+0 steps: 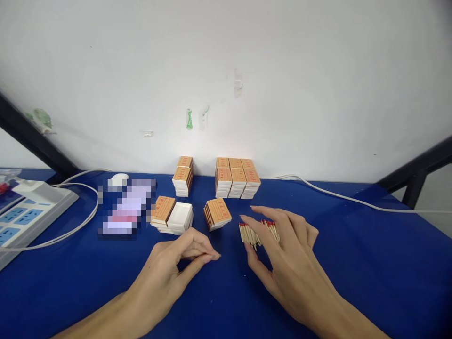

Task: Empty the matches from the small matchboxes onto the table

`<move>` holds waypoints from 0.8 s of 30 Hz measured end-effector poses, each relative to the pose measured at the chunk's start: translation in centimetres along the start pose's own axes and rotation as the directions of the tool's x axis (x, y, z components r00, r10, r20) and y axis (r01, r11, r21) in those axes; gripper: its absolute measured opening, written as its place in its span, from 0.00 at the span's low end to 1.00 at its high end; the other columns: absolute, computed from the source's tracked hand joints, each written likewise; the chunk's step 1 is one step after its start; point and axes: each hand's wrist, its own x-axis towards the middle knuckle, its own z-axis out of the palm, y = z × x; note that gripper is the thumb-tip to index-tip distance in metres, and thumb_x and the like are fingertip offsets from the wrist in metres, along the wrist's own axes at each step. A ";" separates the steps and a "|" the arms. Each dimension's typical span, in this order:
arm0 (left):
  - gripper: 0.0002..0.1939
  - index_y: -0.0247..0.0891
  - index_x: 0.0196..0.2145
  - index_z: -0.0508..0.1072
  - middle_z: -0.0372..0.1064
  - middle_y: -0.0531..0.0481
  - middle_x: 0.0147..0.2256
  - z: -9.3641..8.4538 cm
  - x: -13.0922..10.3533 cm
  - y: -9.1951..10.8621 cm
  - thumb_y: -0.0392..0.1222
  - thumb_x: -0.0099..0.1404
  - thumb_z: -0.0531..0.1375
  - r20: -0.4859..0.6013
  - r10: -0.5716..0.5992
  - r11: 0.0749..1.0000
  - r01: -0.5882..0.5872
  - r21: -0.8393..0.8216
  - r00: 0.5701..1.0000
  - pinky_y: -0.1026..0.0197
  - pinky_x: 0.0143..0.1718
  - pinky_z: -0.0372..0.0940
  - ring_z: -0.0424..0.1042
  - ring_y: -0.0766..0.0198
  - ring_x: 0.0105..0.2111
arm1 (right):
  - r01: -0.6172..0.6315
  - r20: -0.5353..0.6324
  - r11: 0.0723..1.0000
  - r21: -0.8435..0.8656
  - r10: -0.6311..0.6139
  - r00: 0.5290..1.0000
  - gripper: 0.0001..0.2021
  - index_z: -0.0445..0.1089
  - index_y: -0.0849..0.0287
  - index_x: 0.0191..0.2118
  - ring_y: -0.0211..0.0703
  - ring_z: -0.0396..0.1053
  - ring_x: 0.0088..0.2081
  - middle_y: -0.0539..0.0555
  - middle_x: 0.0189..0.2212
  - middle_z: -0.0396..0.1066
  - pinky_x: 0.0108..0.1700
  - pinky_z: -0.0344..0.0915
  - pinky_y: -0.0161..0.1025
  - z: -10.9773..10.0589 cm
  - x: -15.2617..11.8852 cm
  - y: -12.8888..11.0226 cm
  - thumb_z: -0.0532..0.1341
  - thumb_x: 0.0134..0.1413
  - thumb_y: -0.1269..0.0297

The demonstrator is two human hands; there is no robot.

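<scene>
A pile of red-tipped matches (pixel 250 235) lies on the blue table, partly covered by my right hand (pixel 287 249). The fingers of that hand are spread and curved over the pile, thumb apart from the index finger. To the left, my left hand (pixel 180 263) has thumb and fingertips pressed together low over the table; whatever may be between them is too small to make out. Just beyond it stands a stack of white matchbox trays (pixel 181 216), beside a stack of orange matchbox sleeves (pixel 163 209). Another short stack of sleeves (pixel 219 212) sits between the hands, farther back.
Stacked matchboxes (pixel 237 176) stand against the wall, with a narrower stack (pixel 182 179) left of them. A blurred-out phone-like object (pixel 130 207), a white earbud-case-like thing (pixel 118 181) and a power strip (pixel 24 216) with white cables occupy the left. Another cable (pixel 339 197) crosses the back right.
</scene>
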 end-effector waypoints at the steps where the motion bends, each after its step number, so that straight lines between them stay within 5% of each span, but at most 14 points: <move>1: 0.06 0.46 0.48 0.77 0.87 0.56 0.42 0.0 0.0 -0.1 0.34 0.81 0.62 0.007 0.004 1.000 -0.004 0.020 1.000 0.66 0.48 0.81 0.88 0.66 0.43 | -0.001 0.002 1.000 0.000 0.001 1.000 0.15 0.75 0.62 0.62 0.69 0.70 0.59 0.71 0.61 0.74 0.51 0.63 0.59 0.0 0.0 0.0 0.63 0.74 0.72; 5: 0.08 0.47 0.50 0.75 0.73 0.60 0.33 0.0 -0.2 -0.3 0.37 0.77 0.65 0.008 0.024 0.990 -0.025 0.136 1.000 0.66 0.36 0.73 0.76 0.69 0.31 | -0.005 -0.009 1.000 0.008 0.005 1.000 0.15 0.75 0.61 0.61 0.68 0.70 0.59 0.70 0.61 0.74 0.51 0.63 0.58 0.0 0.0 -0.1 0.63 0.73 0.72; 8: 0.16 0.48 0.52 0.75 0.63 0.61 0.30 0.1 -0.5 -0.5 0.30 0.72 0.61 0.017 0.038 0.981 -0.041 0.188 0.999 0.67 0.29 0.65 0.65 0.69 0.26 | 0.002 -0.006 1.000 0.004 -0.002 1.000 0.15 0.75 0.61 0.61 0.69 0.70 0.59 0.71 0.61 0.74 0.50 0.63 0.58 0.0 -0.1 0.0 0.63 0.73 0.73; 13: 0.33 0.49 0.65 0.71 0.70 0.62 0.33 0.1 -0.4 -0.4 0.26 0.66 0.62 -0.020 0.057 0.977 -0.051 0.207 0.998 0.68 0.31 0.69 0.70 0.70 0.28 | -0.001 -0.006 1.000 0.007 0.001 1.000 0.16 0.75 0.61 0.62 0.68 0.70 0.59 0.71 0.61 0.74 0.50 0.62 0.57 -0.1 -0.1 0.0 0.63 0.73 0.73; 19: 0.08 0.49 0.48 0.87 0.81 0.59 0.32 -0.4 -0.5 -0.8 0.35 0.77 0.69 -0.061 0.114 0.983 -0.103 0.151 0.992 0.71 0.27 0.72 0.78 0.71 0.25 | 0.004 -0.001 1.000 0.012 -0.004 1.000 0.16 0.75 0.61 0.62 0.68 0.69 0.60 0.70 0.61 0.74 0.51 0.62 0.58 0.0 0.0 0.0 0.63 0.73 0.73; 24: 0.23 0.51 0.64 0.82 0.83 0.52 0.44 -1.1 -0.6 -1.3 0.32 0.83 0.56 0.012 0.174 0.975 -0.174 0.137 0.985 0.70 0.36 0.78 0.82 0.69 0.34 | 0.002 -0.009 1.000 0.017 -0.002 1.000 0.15 0.76 0.62 0.61 0.68 0.69 0.60 0.70 0.61 0.73 0.51 0.62 0.58 -0.2 -0.2 0.1 0.63 0.74 0.73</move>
